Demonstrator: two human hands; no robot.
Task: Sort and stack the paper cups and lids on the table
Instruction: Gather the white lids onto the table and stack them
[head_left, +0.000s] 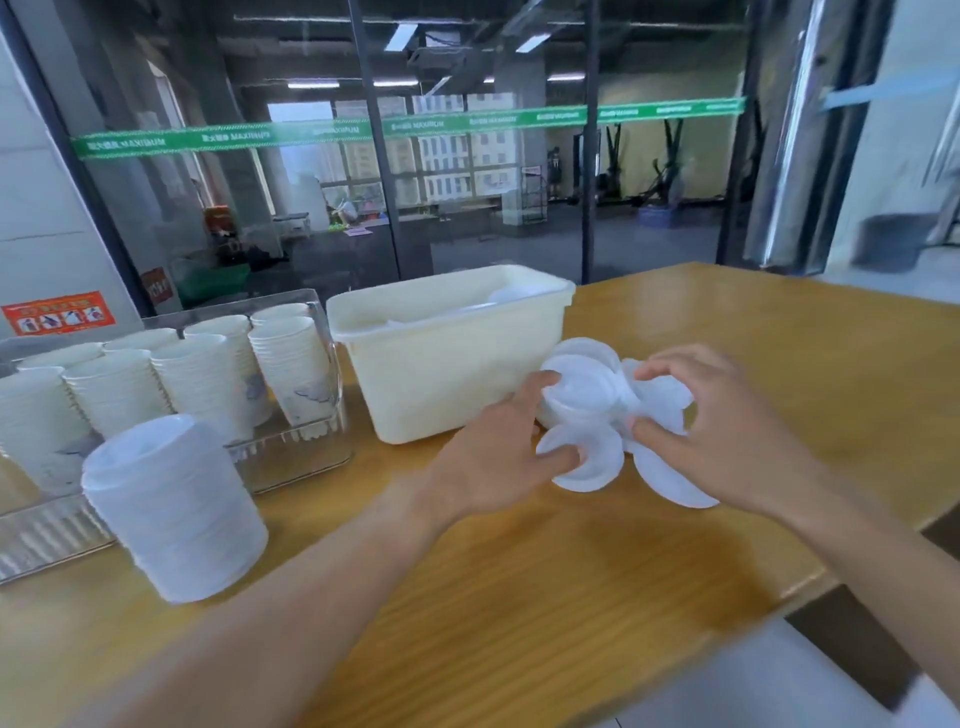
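Far left: paper cups (208, 374) nested in a clear tray (291, 467), tall lid stack (174, 509) in front. Cream bin (452, 358) mid-table. Just right of it, loose lids (613, 431) fanned flat on the table (519, 597). Left hand (498, 457) and right hand (727, 441) flank them, fingers curled, pinching the lids' edges; the lids lie between both hands, equally near.

On tabletop (519, 597): lid stack (176, 514) front left; cup tray (311, 457) behind it; tub (447, 358) right of tray; loose lids (587, 457) before tub.
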